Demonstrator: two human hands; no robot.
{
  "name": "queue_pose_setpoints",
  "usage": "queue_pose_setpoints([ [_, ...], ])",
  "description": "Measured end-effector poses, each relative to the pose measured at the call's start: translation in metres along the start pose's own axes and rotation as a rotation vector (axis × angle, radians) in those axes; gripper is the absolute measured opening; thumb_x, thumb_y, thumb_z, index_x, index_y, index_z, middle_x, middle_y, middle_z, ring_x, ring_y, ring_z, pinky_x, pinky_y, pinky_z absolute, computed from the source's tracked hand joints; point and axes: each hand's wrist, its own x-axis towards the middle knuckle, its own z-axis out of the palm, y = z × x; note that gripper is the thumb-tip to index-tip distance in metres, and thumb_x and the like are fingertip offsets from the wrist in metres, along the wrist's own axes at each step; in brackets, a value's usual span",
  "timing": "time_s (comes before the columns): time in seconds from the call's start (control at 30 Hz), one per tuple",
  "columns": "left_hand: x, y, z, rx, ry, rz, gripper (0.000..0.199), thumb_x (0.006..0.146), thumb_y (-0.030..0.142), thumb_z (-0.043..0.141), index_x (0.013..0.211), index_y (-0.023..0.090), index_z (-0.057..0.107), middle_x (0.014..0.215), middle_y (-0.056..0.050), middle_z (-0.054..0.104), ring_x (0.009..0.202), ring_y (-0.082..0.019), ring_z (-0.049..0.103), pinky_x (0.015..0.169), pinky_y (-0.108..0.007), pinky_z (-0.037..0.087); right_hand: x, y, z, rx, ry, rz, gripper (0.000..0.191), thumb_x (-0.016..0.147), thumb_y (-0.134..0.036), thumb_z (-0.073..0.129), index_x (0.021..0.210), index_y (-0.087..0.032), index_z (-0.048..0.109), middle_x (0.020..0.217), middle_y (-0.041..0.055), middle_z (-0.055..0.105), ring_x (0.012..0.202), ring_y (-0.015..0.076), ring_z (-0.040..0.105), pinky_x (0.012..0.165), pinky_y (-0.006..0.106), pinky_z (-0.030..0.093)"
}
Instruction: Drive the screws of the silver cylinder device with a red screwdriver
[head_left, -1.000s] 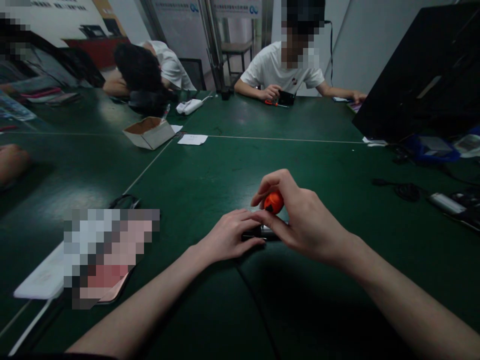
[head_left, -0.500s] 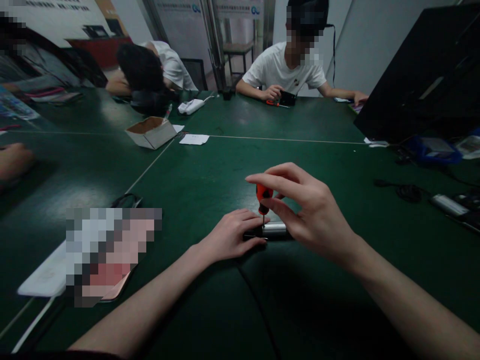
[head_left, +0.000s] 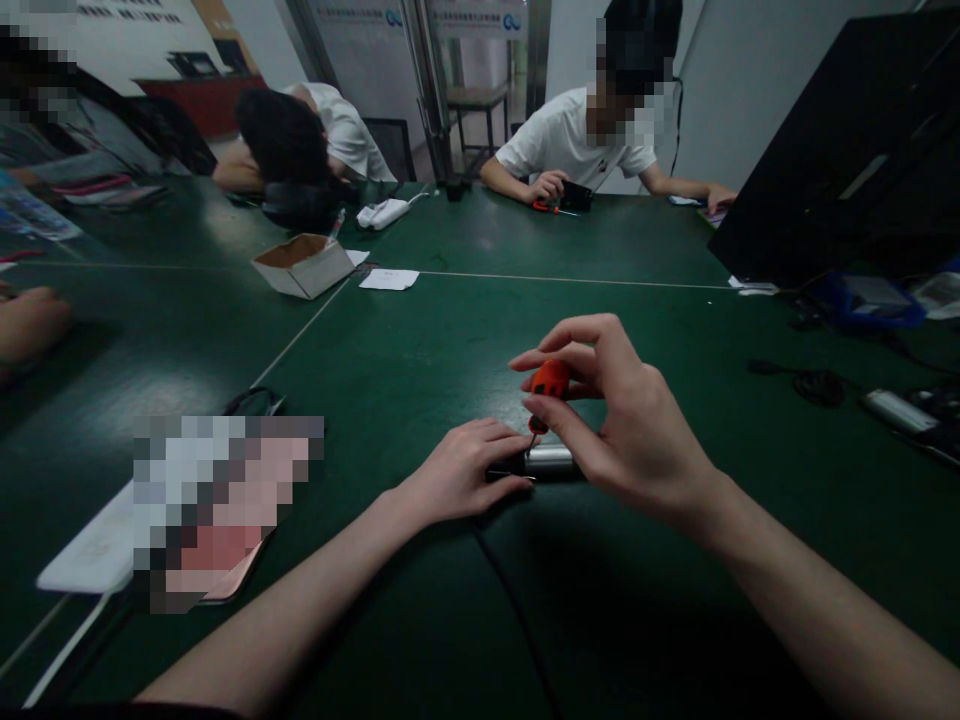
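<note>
My right hand pinches the handle of a short red and black screwdriver, its other fingers raised. The thin shaft points down at a silver and black cylindrical device lying on the green table. The tip meets the device near the fingers of my left hand; whether it sits in a screw cannot be made out. My left hand is wrapped over the device's dark left end, thumb along the near side. A black cable runs from beneath that hand toward me.
At left lie a white flat device and a pink phone, partly blurred out. A cardboard box and white paper are farther back. A monitor and cables occupy the right. People sit across the table.
The screwdriver has gone from upright to tilted, its handle leaning right. My right hand's fingers have shifted on the handle. My left hand and the device have stayed put.
</note>
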Motion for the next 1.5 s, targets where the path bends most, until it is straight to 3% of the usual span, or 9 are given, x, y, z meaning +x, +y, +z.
queue_pose_setpoints([
  [0.3, 0.000, -0.003, 0.002, 0.003, 0.009, 0.020, 0.030, 0.090, 0.036, 0.061, 0.114, 0.018, 0.063, 0.106, -0.008, 0.066, 0.096, -0.024, 0.061, 0.081, -0.034, 0.050, 0.003, -0.005, -0.007, -0.107, -0.067, -0.070, 0.027, 0.092, -0.007, 0.052, 0.116, -0.015, 0.058, 0.117, 0.0066, 0.055, 0.103, 0.0136, 0.057, 0.087, 0.025, 0.050],
  [0.43, 0.000, -0.002, 0.001, 0.000, 0.014, 0.026, 0.028, 0.090, 0.036, 0.061, 0.110, 0.017, 0.064, 0.108, -0.009, 0.066, 0.099, -0.024, 0.061, 0.083, -0.034, 0.049, 0.003, -0.005, -0.006, -0.204, -0.066, -0.096, 0.029, 0.092, -0.008, 0.053, 0.120, -0.015, 0.057, 0.110, 0.0042, 0.060, 0.097, 0.0122, 0.059, 0.084, 0.024, 0.049],
  [0.67, 0.000, 0.002, 0.000, 0.033, 0.013, -0.003, 0.027, 0.089, 0.037, 0.061, 0.106, 0.016, 0.065, 0.101, -0.009, 0.067, 0.094, -0.025, 0.062, 0.082, -0.035, 0.049, -0.002, -0.001, 0.000, -0.296, 0.024, -0.068, 0.026, 0.087, -0.021, 0.067, 0.105, -0.015, 0.049, 0.092, 0.0021, 0.064, 0.078, 0.0136, 0.063, 0.069, 0.025, 0.052],
  [0.77, 0.000, 0.003, -0.001, 0.028, 0.007, -0.008, 0.027, 0.090, 0.037, 0.060, 0.106, 0.016, 0.065, 0.101, -0.009, 0.067, 0.095, -0.025, 0.062, 0.083, -0.035, 0.049, -0.003, 0.002, 0.002, -0.214, -0.019, -0.036, 0.036, 0.087, -0.018, 0.066, 0.114, -0.015, 0.042, 0.104, 0.0063, 0.065, 0.087, 0.0162, 0.065, 0.072, 0.027, 0.055],
  [0.87, 0.000, 0.002, 0.000, 0.021, 0.001, -0.011, 0.029, 0.090, 0.037, 0.060, 0.109, 0.017, 0.065, 0.104, -0.009, 0.067, 0.096, -0.025, 0.062, 0.083, -0.035, 0.049, -0.002, 0.002, 0.000, -0.162, -0.045, -0.046, 0.029, 0.089, -0.016, 0.062, 0.114, -0.016, 0.045, 0.114, 0.0084, 0.062, 0.095, 0.0168, 0.063, 0.078, 0.029, 0.056],
  [1.0, 0.001, 0.000, 0.000, 0.004, 0.002, 0.003, 0.029, 0.090, 0.037, 0.059, 0.112, 0.018, 0.065, 0.109, -0.009, 0.066, 0.099, -0.025, 0.061, 0.085, -0.036, 0.050, 0.002, -0.001, -0.004, -0.186, -0.059, -0.081, 0.027, 0.093, -0.010, 0.053, 0.118, -0.018, 0.055, 0.122, 0.0070, 0.055, 0.106, 0.0159, 0.059, 0.087, 0.029, 0.053],
  [1.17, 0.001, -0.001, 0.001, -0.011, 0.014, 0.015, 0.027, 0.090, 0.037, 0.060, 0.108, 0.018, 0.065, 0.106, -0.009, 0.066, 0.099, -0.025, 0.061, 0.084, -0.037, 0.050, 0.002, -0.004, -0.005, -0.218, -0.102, -0.099, 0.036, 0.093, -0.008, 0.049, 0.126, -0.022, 0.051, 0.124, 0.0034, 0.058, 0.111, 0.0160, 0.056, 0.092, 0.031, 0.051],
  [1.37, 0.000, -0.001, 0.000, -0.005, 0.000, 0.001, 0.028, 0.090, 0.037, 0.060, 0.108, 0.017, 0.066, 0.105, -0.009, 0.067, 0.098, -0.026, 0.062, 0.085, -0.038, 0.050, -0.001, 0.002, 0.001, -0.225, 0.010, -0.021, 0.026, 0.088, -0.022, 0.065, 0.104, -0.019, 0.045, 0.102, 0.0042, 0.062, 0.085, 0.0160, 0.063, 0.074, 0.031, 0.056],
  [1.5, 0.001, 0.000, -0.001, -0.031, -0.020, -0.012, 0.030, 0.090, 0.036, 0.060, 0.113, 0.018, 0.065, 0.112, -0.010, 0.065, 0.102, -0.026, 0.060, 0.089, -0.040, 0.049, -0.002, 0.006, 0.003, -0.178, 0.039, 0.032, 0.035, 0.088, -0.016, 0.061, 0.112, -0.020, 0.035, 0.103, 0.0046, 0.064, 0.082, 0.0160, 0.065, 0.072, 0.031, 0.056],
])
